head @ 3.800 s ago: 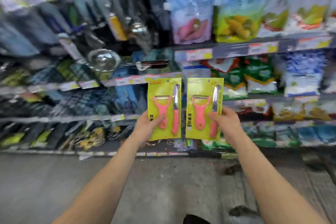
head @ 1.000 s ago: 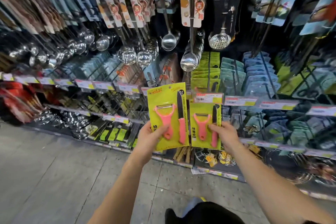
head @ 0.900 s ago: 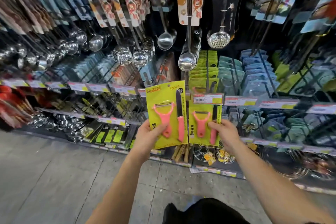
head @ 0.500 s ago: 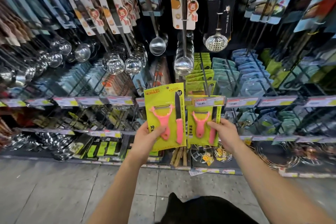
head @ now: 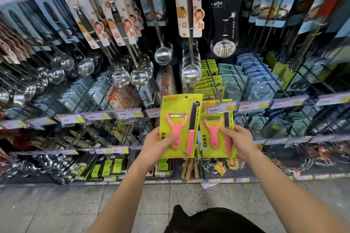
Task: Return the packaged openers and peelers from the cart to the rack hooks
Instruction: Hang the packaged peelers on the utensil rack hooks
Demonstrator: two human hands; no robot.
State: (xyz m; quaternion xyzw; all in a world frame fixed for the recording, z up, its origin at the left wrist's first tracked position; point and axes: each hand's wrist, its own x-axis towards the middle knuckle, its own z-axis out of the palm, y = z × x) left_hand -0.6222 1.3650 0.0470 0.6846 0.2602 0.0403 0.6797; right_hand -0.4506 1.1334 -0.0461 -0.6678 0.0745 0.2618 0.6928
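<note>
Two glossy lime-green cards, the left pack [head: 180, 125] and the right pack [head: 217, 138], each bear a pink plastic peeler and knife. They stand upright, side by side, at the wire rack's [head: 244, 81] price rail [head: 128, 113]. Polished steel ladles [head: 191, 73] hang above; the speckled grey floor [head: 56, 208] lies below. The left hand [head: 157, 145] pinches the left pack's lower left edge. The right hand [head: 240, 142] pinches the right pack's right edge, its top behind a price tag [head: 221, 107].

Glossy yellow-green card under clear plastic film is seen on the left pack [head: 181, 108] and the right pack [head: 205, 149]. The peelers [head: 175, 132] sealed inside are formed of smooth pink plastic with bright metal blades. The ladles [head: 191, 73] are made of mirror-polished steel. The floor [head: 56, 210] is laid in matt speckled tile.
</note>
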